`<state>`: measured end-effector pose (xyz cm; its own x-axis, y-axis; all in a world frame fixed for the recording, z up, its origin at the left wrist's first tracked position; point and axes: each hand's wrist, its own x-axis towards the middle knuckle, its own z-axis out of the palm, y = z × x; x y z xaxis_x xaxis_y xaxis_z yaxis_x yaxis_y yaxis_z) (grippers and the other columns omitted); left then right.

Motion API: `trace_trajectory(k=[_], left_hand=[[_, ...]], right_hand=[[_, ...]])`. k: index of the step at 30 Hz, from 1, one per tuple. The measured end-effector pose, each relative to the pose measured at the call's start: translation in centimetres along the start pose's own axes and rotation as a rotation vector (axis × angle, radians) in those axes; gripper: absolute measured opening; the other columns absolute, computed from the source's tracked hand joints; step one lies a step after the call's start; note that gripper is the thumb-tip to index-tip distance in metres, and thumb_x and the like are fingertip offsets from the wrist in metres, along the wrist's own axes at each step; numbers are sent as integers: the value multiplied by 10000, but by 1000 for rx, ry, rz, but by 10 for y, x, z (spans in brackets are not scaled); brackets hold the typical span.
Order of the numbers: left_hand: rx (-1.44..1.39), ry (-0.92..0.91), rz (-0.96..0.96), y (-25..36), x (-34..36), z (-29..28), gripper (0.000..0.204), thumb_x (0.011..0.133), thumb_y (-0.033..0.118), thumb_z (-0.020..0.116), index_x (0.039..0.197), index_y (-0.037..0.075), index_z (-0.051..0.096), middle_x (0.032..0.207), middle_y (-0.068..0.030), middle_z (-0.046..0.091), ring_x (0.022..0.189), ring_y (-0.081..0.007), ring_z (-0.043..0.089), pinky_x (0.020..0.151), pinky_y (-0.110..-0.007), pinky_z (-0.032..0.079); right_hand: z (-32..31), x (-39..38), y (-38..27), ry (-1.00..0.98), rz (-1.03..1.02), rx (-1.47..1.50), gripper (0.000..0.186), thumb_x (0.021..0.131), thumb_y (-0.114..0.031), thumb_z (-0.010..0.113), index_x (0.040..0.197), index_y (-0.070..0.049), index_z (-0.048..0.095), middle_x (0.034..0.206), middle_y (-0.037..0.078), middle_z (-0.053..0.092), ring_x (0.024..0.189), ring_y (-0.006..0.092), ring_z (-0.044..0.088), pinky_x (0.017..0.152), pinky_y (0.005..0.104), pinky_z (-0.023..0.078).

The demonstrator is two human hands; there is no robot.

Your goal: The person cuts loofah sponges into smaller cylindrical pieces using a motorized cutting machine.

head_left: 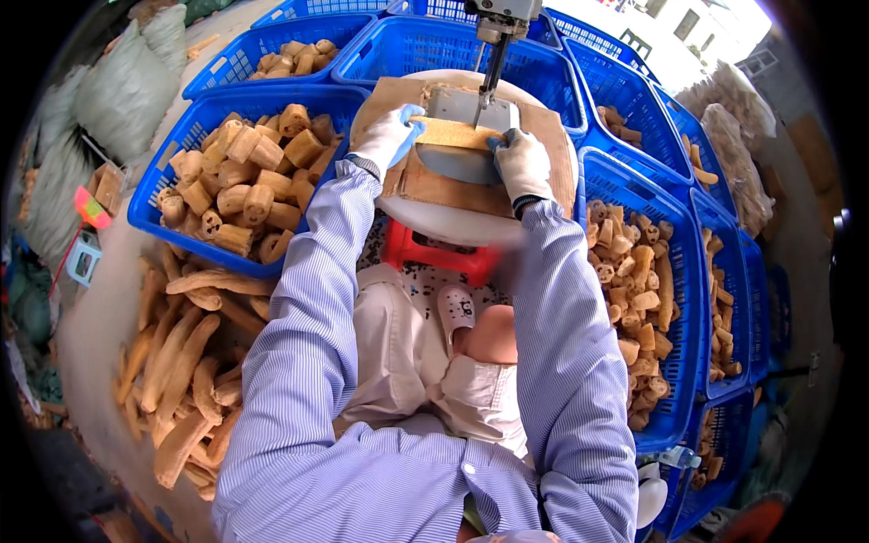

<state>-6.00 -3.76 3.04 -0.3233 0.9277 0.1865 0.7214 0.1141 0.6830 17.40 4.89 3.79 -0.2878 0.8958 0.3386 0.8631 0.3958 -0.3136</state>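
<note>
A long pale-yellow loofah lies crosswise on the cardboard-covered work surface. My left hand, in a white and blue glove, grips its left end. The gloved right hand is closed at its right end, with the fingertips against it. A thin upright blade comes down from the grey machine head just behind the loofah, near its right part; whether it touches is unclear. Beneath the blade sits a grey metal plate.
A blue basket of short loofah pieces stands at my left, and another blue basket at my right. Whole loofahs are heaped on the left floor. A red stool stands under the work surface. More blue baskets line the back.
</note>
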Motion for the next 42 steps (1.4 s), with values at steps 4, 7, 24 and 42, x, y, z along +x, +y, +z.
trace_trajectory(k=[4, 7, 24, 42], left_hand=[[21, 38, -65, 0, 6, 4, 408, 951, 289, 621, 1306, 93, 583, 1190, -159, 678, 1088, -300, 647, 949, -383, 483], [-31, 72, -88, -3, 13, 8, 356, 936, 245, 636, 1246, 71, 626, 1100, -158, 709, 1021, -305, 675, 894, -383, 508], [248, 611, 33, 0, 12, 61, 153, 936, 194, 513, 964, 76, 606, 823, -189, 694, 762, -379, 679, 690, -493, 528], [-803, 288, -75, 68, -154, 6, 480, 1017, 392, 554, 1396, 98, 527, 1291, -93, 591, 1086, -186, 616, 893, -321, 520]], right_hand=[[-9, 0, -6, -68, 37, 17, 377, 872, -440, 697, 1016, -96, 749, 990, 150, 732, 967, 320, 705, 869, 433, 546], [-10, 0, -10, -67, 49, 16, 374, 881, -429, 686, 1011, -84, 749, 979, 159, 737, 965, 317, 711, 862, 427, 552], [0, 7, 6, -55, -49, -42, 443, 887, -520, 664, 1016, -101, 726, 1002, 147, 723, 957, 336, 703, 842, 442, 552], [-64, -222, 220, 418, 530, 888, 540, 886, -88, 758, 1388, -81, 561, 1016, 41, 738, 775, 100, 640, 718, 231, 527]])
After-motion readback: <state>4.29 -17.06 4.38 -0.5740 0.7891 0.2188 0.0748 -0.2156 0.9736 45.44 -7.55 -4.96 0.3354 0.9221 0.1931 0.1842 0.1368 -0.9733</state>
